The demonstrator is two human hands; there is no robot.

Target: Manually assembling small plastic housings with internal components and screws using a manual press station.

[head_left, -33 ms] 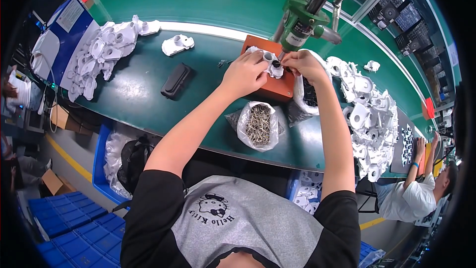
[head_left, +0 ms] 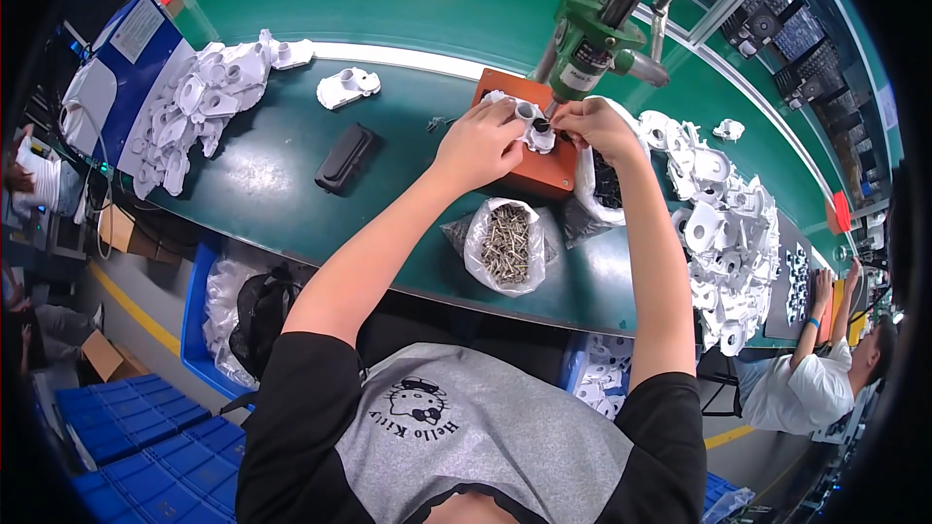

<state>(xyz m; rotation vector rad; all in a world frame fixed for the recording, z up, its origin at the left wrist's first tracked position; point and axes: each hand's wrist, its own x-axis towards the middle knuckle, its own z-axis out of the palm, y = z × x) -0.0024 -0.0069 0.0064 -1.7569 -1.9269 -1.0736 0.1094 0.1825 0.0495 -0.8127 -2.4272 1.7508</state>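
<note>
My left hand [head_left: 482,144] is curled over a white plastic part [head_left: 529,124], fingers pressed down on it to hold it on the orange block [head_left: 544,171] underneath. My right hand [head_left: 592,124] sits just beside it, fingertips pinched together at the part's edge; I cannot tell what they pinch. A green screwdriver [head_left: 589,39] hangs right above both hands, its tip between them. Below my left wrist lies an open bag of screws [head_left: 505,243]. Further off to my left lies a black handle [head_left: 346,157], and beyond my right hand a heap of white parts [head_left: 723,233].
</note>
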